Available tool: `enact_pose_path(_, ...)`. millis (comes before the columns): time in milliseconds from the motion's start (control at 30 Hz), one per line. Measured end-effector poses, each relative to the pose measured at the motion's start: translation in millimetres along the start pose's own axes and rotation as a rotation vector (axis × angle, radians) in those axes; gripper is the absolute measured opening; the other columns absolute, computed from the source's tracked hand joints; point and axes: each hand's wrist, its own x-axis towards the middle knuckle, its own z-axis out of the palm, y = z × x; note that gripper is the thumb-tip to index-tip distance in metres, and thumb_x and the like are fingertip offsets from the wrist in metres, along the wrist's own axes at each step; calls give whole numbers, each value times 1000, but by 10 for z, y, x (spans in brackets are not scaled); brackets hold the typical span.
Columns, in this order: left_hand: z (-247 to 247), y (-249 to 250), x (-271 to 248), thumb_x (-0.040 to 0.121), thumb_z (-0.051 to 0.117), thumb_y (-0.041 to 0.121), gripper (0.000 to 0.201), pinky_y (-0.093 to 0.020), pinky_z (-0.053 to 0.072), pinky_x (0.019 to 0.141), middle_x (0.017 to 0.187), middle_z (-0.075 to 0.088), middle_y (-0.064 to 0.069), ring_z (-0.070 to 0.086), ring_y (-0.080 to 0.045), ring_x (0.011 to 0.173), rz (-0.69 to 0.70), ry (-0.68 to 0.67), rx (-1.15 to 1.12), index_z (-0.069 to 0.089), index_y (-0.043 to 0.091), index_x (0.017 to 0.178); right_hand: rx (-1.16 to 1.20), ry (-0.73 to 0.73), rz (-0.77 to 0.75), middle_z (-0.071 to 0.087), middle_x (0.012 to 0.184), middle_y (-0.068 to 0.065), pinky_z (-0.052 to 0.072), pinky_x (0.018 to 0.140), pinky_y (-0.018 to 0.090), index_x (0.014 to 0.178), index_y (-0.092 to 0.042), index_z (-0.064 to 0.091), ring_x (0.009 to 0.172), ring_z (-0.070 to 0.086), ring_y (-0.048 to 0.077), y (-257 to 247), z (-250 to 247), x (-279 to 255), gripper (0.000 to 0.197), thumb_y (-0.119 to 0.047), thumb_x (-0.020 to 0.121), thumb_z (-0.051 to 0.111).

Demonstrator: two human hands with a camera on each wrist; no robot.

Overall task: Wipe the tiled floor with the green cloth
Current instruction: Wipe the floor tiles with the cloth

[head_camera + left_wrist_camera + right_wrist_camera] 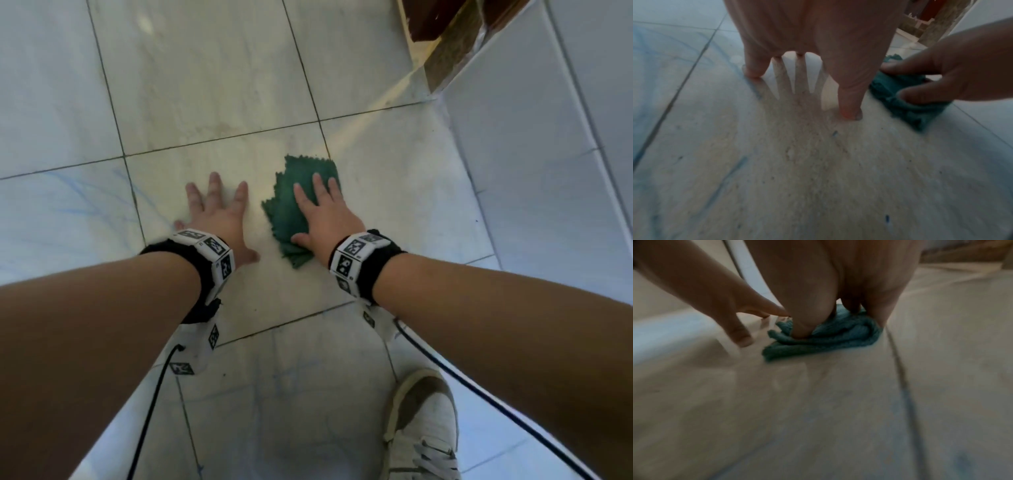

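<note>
Both forearms entered from 6 o'clock; the left hand [219, 216] lay spread flat on the tiled floor [212, 85], the right hand [325, 216] pressed flat on the green cloth [291, 205] at 3 o'clock of it. Soft, light and bunched, the cloth would likely slide best under palm pressure; its underside was hidden, and the right-wrist view was blurred

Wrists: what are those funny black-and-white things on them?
Each bare, sleeveless arm wears a black wrist strap with a white blocky band printed with black square code markers: one by the left hand, one by the right hand. A thin black cable trails from each band.
</note>
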Motion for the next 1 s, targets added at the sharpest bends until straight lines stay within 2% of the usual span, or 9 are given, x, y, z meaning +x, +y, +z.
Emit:
enact_pose_path(100, 3, 0, -1, 76, 80, 47, 121, -67, 19, 113, 159, -32, 1, -24, -35, 147, 4, -4, -4, -13, 38, 154, -21, 46, 50, -13, 165, 13, 13, 123, 44, 159, -23, -5, 152, -9, 36, 277, -296, 268, 90, -50, 97, 54)
enact_pose_path(300, 8, -4, 14, 76, 79, 47, 122, -68, 18, 113, 158, -34, 1, -26, -35, 146, 3, -11, -9, -15, 39, 154, 15, 88, 531, -3, 164, 24, 9, 121, 48, 159, -10, -6, 151, 3, 40, 1385, -704, 392, 88, -56, 100, 42)
enact_pose_path(433, 1, 3, 13, 76, 80, 45, 123, -68, 17, 114, 157, -35, 0, -27, -36, 146, 0, -24, -18, -14, 39, 154, 19, 62, 627, -1, 164, 25, 14, 121, 51, 158, -8, -9, 151, 7, 40, 1508, -808, 553, 92, -62, 99, 37)
enact_pose_path(500, -2, 12, 10, 76, 81, 43, 123, -68, 16, 114, 158, -35, 0, -27, -36, 146, -2, -24, -31, -13, 38, 154, -6, 68, 567, -1, 163, 25, 15, 120, 51, 158, -9, -7, 150, 8, 42, 1333, -882, 638, 92, -63, 99, 38)
enact_pose_path(667, -2, 21, 14, 76, 82, 40, 123, -68, 15, 113, 157, -35, 0, -28, -36, 145, -2, -31, -48, -13, 37, 154, -89, 92, 210, -2, 164, 23, 12, 123, 50, 160, -14, -2, 150, 1, 43, 415, -867, 695, 90, -57, 98, 48)
enact_pose_path(767, -20, 35, 7, 77, 82, 39, 121, -68, 15, 114, 158, -35, 0, -27, -38, 146, -6, -28, -51, -10, 35, 156, -165, 49, -19, -9, 165, 19, 8, 123, 48, 160, -17, -5, 151, -7, 40, -190, -624, 472, 90, -53, 98, 51)
enact_pose_path(833, -14, 50, 11, 77, 81, 43, 118, -68, 16, 114, 158, -33, -2, -26, -39, 146, -14, -25, -38, -5, 30, 157, -171, 10, -149, -15, 165, 12, 14, 123, 48, 159, -22, -6, 151, -12, 35, -421, -307, 245, 89, -49, 98, 53)
enact_pose_path(900, 3, 38, 15, 76, 82, 44, 120, -68, 15, 113, 159, -33, -2, -25, -39, 146, -22, -28, -30, -5, 29, 157, -118, -10, -186, -18, 165, 4, 21, 122, 46, 159, -29, -5, 152, -16, 29, -489, 29, -3, 86, -44, 98, 54)
enact_pose_path(1000, 19, 19, 7, 79, 81, 30, 120, -68, 14, 114, 159, -33, -2, -25, -38, 146, -7, -25, -40, -11, 32, 156, -128, -47, -159, -20, 165, 3, 16, 122, 42, 158, -31, -8, 151, -18, 27, -336, 322, -279, 86, -48, 98, 52)
